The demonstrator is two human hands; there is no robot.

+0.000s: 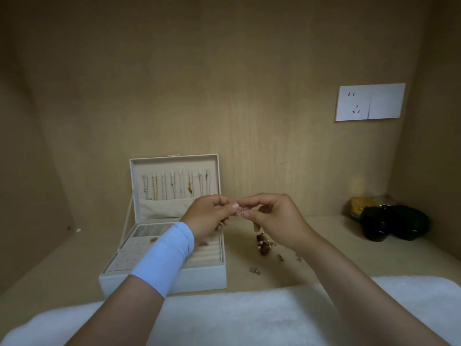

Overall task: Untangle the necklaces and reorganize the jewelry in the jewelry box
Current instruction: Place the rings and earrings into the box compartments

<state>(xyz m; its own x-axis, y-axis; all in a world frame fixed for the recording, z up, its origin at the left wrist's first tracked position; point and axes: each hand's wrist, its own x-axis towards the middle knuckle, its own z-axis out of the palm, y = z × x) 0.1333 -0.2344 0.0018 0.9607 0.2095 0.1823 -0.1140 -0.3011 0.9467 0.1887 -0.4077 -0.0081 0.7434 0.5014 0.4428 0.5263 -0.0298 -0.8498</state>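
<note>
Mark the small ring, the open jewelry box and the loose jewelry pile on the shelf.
small ring (239,211), head view, on its metal loop between the fingertips.
jewelry box (199,275), head view, on its front wall.
loose jewelry pile (263,245), head view, on the brown cluster.

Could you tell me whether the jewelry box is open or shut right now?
Open: the jewelry box has its lid upright, with necklaces hanging inside.
</note>
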